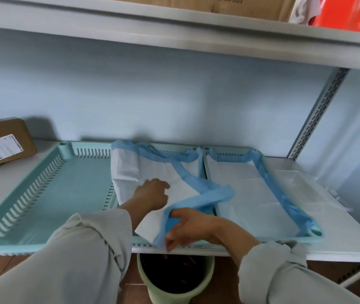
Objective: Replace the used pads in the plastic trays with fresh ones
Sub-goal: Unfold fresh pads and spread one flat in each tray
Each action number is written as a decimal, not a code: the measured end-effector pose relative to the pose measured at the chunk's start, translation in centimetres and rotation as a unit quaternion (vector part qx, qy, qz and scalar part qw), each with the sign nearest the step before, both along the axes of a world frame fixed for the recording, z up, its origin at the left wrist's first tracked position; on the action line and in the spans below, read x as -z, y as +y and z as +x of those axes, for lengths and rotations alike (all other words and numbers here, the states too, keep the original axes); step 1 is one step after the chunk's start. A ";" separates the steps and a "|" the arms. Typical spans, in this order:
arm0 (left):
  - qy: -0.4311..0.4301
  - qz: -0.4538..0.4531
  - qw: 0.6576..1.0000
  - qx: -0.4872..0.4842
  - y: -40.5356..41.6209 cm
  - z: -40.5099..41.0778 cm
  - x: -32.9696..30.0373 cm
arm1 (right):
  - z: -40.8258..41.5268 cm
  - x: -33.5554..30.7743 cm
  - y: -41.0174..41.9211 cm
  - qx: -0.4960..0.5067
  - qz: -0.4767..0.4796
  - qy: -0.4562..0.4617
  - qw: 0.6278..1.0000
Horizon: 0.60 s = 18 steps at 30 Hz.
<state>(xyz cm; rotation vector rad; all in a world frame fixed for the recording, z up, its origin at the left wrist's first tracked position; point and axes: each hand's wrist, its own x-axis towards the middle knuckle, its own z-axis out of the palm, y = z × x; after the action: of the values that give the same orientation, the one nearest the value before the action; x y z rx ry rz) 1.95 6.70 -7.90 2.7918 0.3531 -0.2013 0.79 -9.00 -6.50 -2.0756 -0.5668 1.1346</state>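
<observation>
- A white pad (159,172) with a blue border lies half spread in the left tray (49,183), covering its right half and bunched at 12 o'clock against the far wall.
- The left hand (152,194) presses flat on the pad's middle, fingers relaxed; the right hand (187,229) pinches the blue edge at the near corner, at 6 o'clock.
- A second pad (247,194) already lines the right tray (316,232), just beside, at 3 o'clock.
- Done well, the step likely means keeping the middle pinned while drawing the pinched border toward the near rim, then unfolding leftward across the bare half.
- A loose fold of border drapes over the rim shared by the trays and could snag.
- Open shelf (350,227) lies at 3 o'clock; a cardboard box (1,143) sits at 10 o'clock; a green bin (174,279) stands below the shelf edge.
</observation>
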 end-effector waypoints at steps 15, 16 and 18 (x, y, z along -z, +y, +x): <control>0.069 -0.007 0.988 0.137 -8.2 0.4 1.7 | 7.1 2.4 -6.4 0.363 -0.055 -0.227 0.902; 0.067 0.006 0.987 0.143 -8.6 0.6 1.8 | 7.4 2.6 -6.3 0.378 -0.044 -0.203 0.902; 0.034 0.013 0.989 0.140 -8.9 1.0 1.9 | 8.4 3.4 -5.9 0.418 -0.013 -0.159 0.894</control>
<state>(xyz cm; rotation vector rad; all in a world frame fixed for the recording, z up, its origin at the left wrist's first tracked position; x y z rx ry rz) 2.96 -2.21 -9.80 2.8554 -0.0242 -0.3582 9.19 -14.93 -9.93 -2.1800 0.2221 0.3022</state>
